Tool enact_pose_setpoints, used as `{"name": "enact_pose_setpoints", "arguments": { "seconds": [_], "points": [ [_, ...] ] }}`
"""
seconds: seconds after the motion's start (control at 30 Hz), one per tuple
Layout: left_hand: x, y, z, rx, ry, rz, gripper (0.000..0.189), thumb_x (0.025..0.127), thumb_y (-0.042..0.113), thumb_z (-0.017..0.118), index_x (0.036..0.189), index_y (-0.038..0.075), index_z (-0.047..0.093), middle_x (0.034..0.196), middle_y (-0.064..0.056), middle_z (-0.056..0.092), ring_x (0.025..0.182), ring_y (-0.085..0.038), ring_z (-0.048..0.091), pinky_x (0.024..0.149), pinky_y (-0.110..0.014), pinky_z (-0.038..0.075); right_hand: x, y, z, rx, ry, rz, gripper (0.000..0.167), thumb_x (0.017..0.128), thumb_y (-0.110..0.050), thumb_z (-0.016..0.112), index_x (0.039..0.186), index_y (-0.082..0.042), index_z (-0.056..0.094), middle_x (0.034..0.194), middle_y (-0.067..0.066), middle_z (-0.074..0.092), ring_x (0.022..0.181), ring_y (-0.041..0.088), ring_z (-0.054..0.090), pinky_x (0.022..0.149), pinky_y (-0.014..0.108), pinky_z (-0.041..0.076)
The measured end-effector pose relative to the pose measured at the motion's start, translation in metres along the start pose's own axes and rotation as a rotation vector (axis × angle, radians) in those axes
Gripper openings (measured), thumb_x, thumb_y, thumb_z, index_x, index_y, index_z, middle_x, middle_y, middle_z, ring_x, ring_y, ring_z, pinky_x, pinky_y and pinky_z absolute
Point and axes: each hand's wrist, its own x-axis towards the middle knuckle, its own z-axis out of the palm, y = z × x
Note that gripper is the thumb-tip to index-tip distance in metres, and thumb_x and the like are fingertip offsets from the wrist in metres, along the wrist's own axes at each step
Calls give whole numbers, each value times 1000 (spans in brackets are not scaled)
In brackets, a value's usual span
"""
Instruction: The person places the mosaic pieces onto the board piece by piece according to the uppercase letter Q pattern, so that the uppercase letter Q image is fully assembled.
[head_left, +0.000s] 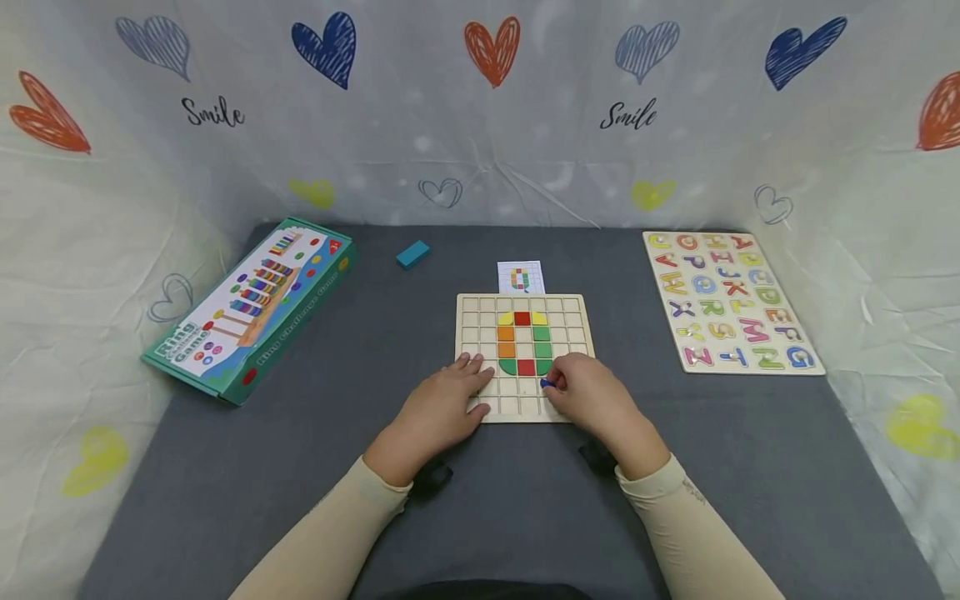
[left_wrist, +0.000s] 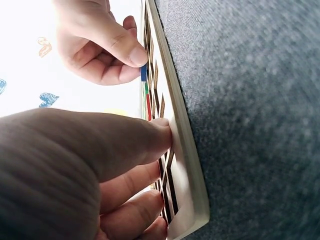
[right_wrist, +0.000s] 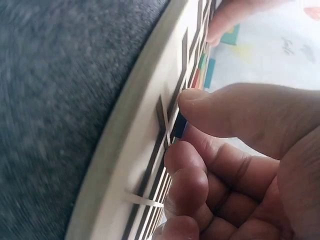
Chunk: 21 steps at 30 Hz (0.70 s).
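A wooden grid board (head_left: 472,310) lies on the grey table, with red, yellow, orange and green tiles set in a ring. Between thumb and fingers, my right hand (head_left: 592,398) pinches a small dark blue tile (head_left: 547,383) at the ring's lower right corner. In the right wrist view, the blue tile (right_wrist: 180,125) is at the grid, partly hidden by the thumb. My left hand (head_left: 442,404) rests on the board's lower left part with fingers spread. A pattern card (head_left: 531,267) showing a similar coloured ring lies just behind the board.
At the left lies a green game box (head_left: 247,308). A blue block (head_left: 412,254) sits behind and left of the board. To the right is an alphabet board (head_left: 735,304) with coloured letters. A white curtain with hearts (head_left: 495,125) stands behind the table.
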Motion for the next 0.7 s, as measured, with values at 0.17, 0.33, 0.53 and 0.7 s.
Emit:
{"name": "enact_pose_setpoints", "arguments": {
  "seconds": [0.17,0.33,0.53,0.7],
  "points": [
    [-1,0,-1,-21,-1,7,59,103,28,76,158,14,60,170,-9,49,163,-31,39,130,-55,38,0,-3,2,-7,8,-13,10,97,-14,82,93,-8,76,83,3,64,70,17,56,64,32,48],
    [-1,0,-1,-27,1,9,58,104,28,76,158,14,60,170,-9,49,163,-31,39,130,-55,38,-2,-5,3,-11,26,-21,8,97,-12,83,93,-8,77,84,3,65,71,16,57,65,33,50],
    [-1,1,-2,-25,6,13,58,103,28,76,157,14,61,169,-9,50,163,-31,39,130,-55,38,0,-4,4,0,34,-12,8,96,-11,83,93,-8,77,83,3,66,71,17,57,65,33,50],
    [-1,1,-2,-21,4,11,58,104,28,76,158,14,60,170,-9,49,163,-31,39,130,-56,38,0,-4,4,15,47,0,7,96,-11,84,93,-9,78,81,2,67,70,16,57,64,32,49]
  ]
}}
